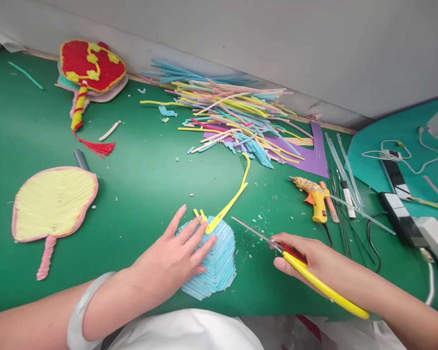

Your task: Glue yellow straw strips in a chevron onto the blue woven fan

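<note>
My left hand (182, 250) lies with fingers spread on a light blue leaf-shaped panel (217, 267) made of pipe cleaner strips laid side by side. Its fingertips touch short yellow pieces at the panel's top edge. From there a bent yellow pipe cleaner (235, 197) runs up and right across the table. To the right of the panel, my right hand (299, 255) is closed around long-nose pliers (323, 287) with yellow and red handles. The thin metal tip points up and left, apart from the panel. Whether the jaws are parted is too fine to tell.
A pile of coloured pipe cleaners (233, 104) lies at the back on purple sheet (319, 150). At right are a yellow glue gun (314, 194), glue sticks and power strips (401, 218). Finished fans, one red (91, 63) and one pale yellow (54, 201), lie at left.
</note>
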Tool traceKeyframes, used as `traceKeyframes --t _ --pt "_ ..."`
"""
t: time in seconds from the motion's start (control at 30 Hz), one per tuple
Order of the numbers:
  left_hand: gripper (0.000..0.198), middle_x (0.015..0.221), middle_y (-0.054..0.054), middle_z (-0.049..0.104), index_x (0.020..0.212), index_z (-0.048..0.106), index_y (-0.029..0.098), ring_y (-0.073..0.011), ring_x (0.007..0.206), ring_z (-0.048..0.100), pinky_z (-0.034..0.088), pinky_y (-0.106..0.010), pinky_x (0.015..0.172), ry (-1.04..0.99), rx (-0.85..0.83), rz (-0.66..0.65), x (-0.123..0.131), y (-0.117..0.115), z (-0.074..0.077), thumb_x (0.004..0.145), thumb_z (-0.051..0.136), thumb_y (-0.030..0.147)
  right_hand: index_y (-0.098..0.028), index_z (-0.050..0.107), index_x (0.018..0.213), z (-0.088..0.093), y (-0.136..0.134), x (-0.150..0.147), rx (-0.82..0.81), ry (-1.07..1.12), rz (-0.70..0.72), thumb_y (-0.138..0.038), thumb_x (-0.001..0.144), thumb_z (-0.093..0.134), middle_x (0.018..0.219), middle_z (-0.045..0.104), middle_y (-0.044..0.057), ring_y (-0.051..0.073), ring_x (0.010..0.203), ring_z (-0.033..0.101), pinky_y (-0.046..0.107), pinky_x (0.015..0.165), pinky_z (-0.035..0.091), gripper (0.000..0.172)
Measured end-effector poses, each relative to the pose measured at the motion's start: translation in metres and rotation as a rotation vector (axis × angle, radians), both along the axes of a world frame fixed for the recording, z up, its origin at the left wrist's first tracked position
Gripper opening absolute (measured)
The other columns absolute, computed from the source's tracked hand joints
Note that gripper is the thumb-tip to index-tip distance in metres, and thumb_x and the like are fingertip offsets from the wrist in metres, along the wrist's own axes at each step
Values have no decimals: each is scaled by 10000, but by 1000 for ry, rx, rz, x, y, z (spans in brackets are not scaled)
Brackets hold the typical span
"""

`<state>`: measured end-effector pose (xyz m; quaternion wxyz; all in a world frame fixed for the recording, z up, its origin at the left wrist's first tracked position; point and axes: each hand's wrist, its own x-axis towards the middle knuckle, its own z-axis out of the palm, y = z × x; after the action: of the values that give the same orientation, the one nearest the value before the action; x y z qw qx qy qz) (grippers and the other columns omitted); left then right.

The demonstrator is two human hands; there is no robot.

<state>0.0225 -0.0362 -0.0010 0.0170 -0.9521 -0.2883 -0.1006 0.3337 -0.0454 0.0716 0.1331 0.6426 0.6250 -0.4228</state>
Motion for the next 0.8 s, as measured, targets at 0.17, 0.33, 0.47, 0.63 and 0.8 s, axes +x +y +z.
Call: traceKeyframes --t 0.17,0.33,0.47,0.63,0.8 --pt "571 1292 -131 662 1239 643 175 -309 1225 577 -50 -585 1215 -6 -27 82 4 -6 -4 874 599 612 -309 637 1096 -3 10 -3 -31 -9 13 -695 858 469 791 646 22 209 669 571 292 562 440 484" --pt "598 1297 -109 665 1251 653 146 -316 1236 565 -85 -577 1219 -47 -53 148 8 -10 -7 872 606 607 -290 642 1089 -2 16 -2 -113 47 -1 -693 868 475 813 625 18 184 667 539 267 555 419 489" --pt "586 1312 -82 659 1266 647 154 -299 1252 552 -93 -564 1221 -39 -77 173 9 -11 -7 883 601 595 -263 617 1127 -1 23 -5 -196 83 -10 -697 864 489 848 611 17 172 699 520 262 610 418 524" --pt "567 1293 -88 669 1246 660 161 -298 1250 548 -71 -579 1218 -36 -71 165 8 -11 -7 888 591 595 -256 605 1059 -2 32 -10 -230 101 18 -696 874 472 833 585 4 158 687 472 262 615 394 496" --pt "545 1297 -82 664 1255 650 183 -282 1253 546 -54 -594 1213 -12 -74 155 6 -11 -8 923 531 599 -260 595 1043 -4 42 -8 -223 103 88 -701 878 460 819 573 -6 156 686 472 266 627 395 490"
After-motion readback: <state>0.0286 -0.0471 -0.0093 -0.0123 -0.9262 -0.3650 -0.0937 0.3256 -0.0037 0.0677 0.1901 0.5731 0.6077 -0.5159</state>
